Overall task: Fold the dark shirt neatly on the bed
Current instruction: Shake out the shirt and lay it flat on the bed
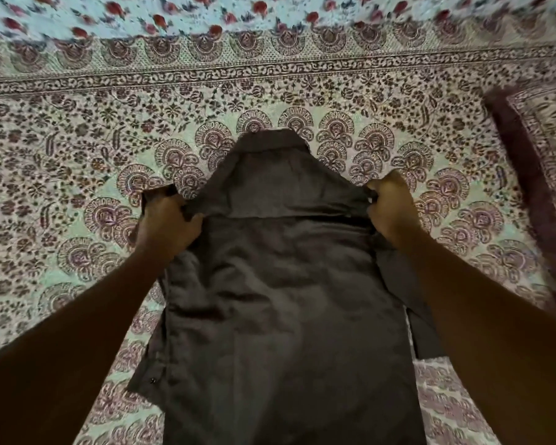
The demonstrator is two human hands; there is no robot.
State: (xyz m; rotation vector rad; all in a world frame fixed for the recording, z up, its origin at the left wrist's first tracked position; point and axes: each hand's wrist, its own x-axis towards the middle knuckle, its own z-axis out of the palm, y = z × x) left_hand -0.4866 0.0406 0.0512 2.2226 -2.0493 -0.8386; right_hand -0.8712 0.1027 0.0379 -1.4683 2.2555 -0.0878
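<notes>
The dark grey shirt [283,284] lies back side up on the patterned bedspread [77,155], its collar pointing away from me. My left hand [166,224] grips the fabric at the shirt's left shoulder. My right hand [390,208] grips the fabric at the right shoulder. Both fists are curled round bunched cloth at the same height, a little below the collar. A button shows on the shirt's lower left edge, and the right sleeve lies partly hidden under my right forearm. The lower hem runs out of the bottom of the view.
A pillow [540,175] in matching print with a dark maroon border lies at the right edge of the bed. A light blue cloth with red flowers [206,14] stretches across the far side. Patterned bedspread surrounds the shirt on both sides.
</notes>
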